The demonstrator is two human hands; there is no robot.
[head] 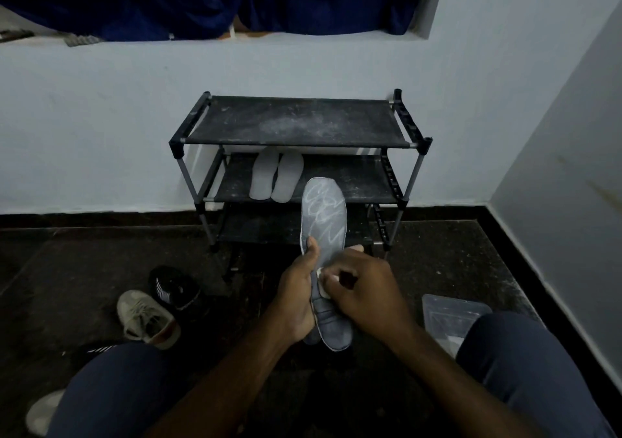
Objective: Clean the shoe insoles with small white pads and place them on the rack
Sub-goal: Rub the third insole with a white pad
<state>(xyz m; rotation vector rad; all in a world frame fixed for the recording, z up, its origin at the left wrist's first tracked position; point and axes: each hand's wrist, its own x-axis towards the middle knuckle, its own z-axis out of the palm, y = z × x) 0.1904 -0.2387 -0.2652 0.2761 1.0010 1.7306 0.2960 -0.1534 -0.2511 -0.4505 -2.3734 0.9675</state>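
Insole [323,215], pad [322,291] before rack [292,121]; shoes [148,320] left

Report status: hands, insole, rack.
Left hand grips grey insole. Right hand pinches white pad against it. Two pale insoles on rack's middle shelf. Shoes on floor, left of rack.

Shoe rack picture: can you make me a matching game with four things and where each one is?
Things:
1. grey insole
2. white pad
3. pale insoles
4. beige sneaker

Places:
A. on the middle shelf of the rack
B. on the floor, left side
C. gripped by the left hand
D. pinched by the right hand

Pairs: 1-C, 2-D, 3-A, 4-B
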